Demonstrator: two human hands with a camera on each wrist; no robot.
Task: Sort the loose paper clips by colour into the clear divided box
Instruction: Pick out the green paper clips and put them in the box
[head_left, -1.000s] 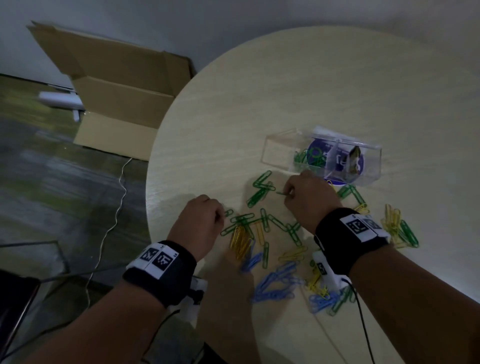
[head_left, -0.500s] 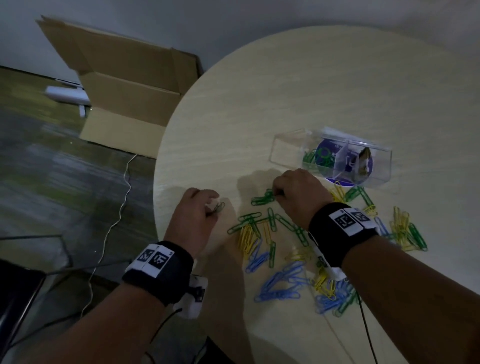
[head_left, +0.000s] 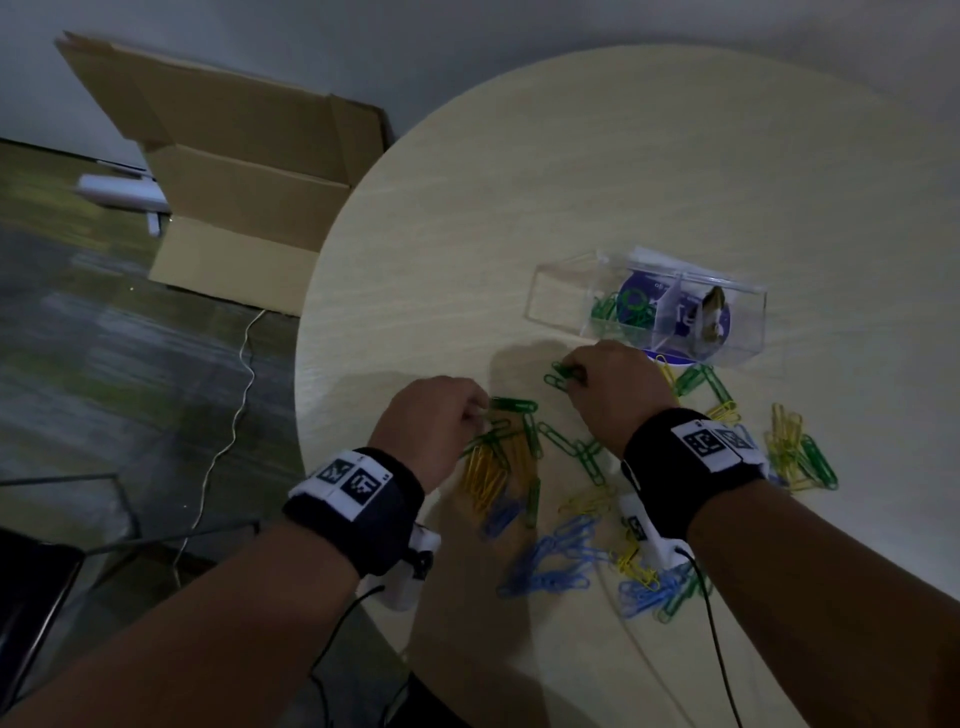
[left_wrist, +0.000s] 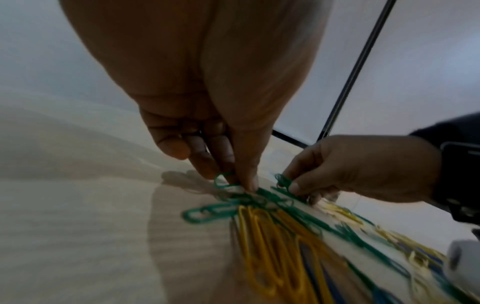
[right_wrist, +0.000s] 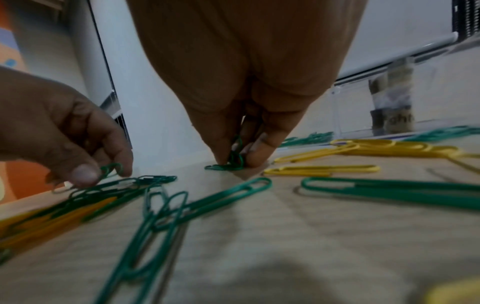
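Green, yellow and blue paper clips (head_left: 524, 467) lie scattered on the round table (head_left: 623, 156). The clear divided box (head_left: 566, 296) stands behind them with green clips (head_left: 621, 312) in its middle compartment. My left hand (head_left: 480, 410) pinches a green clip (left_wrist: 223, 183) at the left end of the pile. My right hand (head_left: 574, 376) pinches green clips (right_wrist: 235, 162) against the tabletop, just in front of the box. In the left wrist view yellow clips (left_wrist: 270, 246) lie close below my fingers.
A purple disc (head_left: 680, 312) lies under the box. A cardboard box (head_left: 244, 171) stands on the floor at the left, beyond the table edge, with a white cable (head_left: 228, 415) trailing near it. More clips (head_left: 795, 452) lie at the right of my right wrist.
My left hand has moved right into the pile and taken a green clip. My right hand has shifted slightly and holds green clips near the box.
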